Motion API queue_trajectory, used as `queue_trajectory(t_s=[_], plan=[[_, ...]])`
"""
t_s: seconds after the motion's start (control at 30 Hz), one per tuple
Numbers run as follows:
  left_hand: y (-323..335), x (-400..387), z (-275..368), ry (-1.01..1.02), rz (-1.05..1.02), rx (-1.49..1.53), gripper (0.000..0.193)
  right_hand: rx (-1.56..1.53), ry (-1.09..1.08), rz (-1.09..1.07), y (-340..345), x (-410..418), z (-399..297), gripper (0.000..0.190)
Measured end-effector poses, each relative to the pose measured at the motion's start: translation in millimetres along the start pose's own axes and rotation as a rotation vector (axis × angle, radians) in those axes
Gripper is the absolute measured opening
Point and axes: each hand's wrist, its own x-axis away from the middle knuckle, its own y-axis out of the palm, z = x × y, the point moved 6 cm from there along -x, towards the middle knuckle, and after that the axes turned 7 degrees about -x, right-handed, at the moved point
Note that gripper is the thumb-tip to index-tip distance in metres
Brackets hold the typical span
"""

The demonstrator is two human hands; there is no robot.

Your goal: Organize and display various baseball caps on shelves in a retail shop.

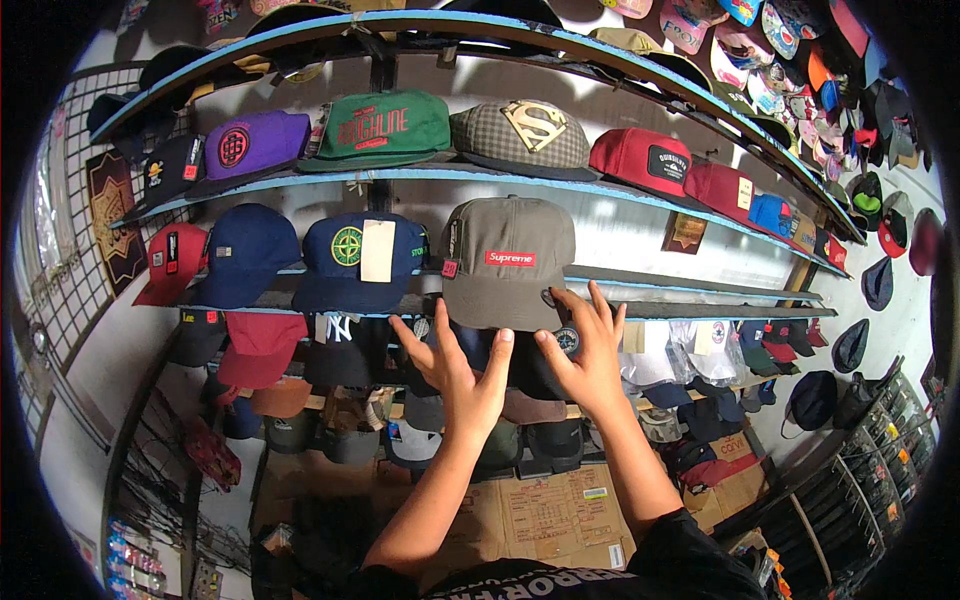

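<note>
A grey baseball cap (510, 262) with a red brand patch stands on the third shelf, brim towards me, tags at its left side. My left hand (469, 382) is below the brim's left part, palm up, fingers spread and holding nothing. At the brim's right corner is my right hand (589, 356), its fingers apart. Its thumb and index finger are close to the brim; whether they touch it I cannot tell. Left of the grey cap sits a navy cap (322, 259) with a round green emblem and a blank cream tag. Beyond that is a plain navy cap (251, 251).
The shelf above (405, 174) holds a purple cap (259, 142), a green cap (390, 127) and a checked cap (517, 135). Lower shelves carry several more caps, including a maroon one (262, 345). Cardboard boxes (555, 517) stand below. Hats hang on the right wall.
</note>
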Motion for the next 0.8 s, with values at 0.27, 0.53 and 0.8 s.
queue_trajectory(t_s=[0.27,0.53,0.8], plan=[[3,-14,-12,-0.038,0.067,-0.073,0.094,0.039,0.007,0.012,12,-7,2,0.063],[4,-21,-18,-0.023,0.042,-0.174,0.098,0.073,0.021,0.002,15,-9,6,0.063],[2,-18,-17,-0.073,0.007,-0.159,0.093,0.080,0.044,-0.023,16,-9,6,0.064]])
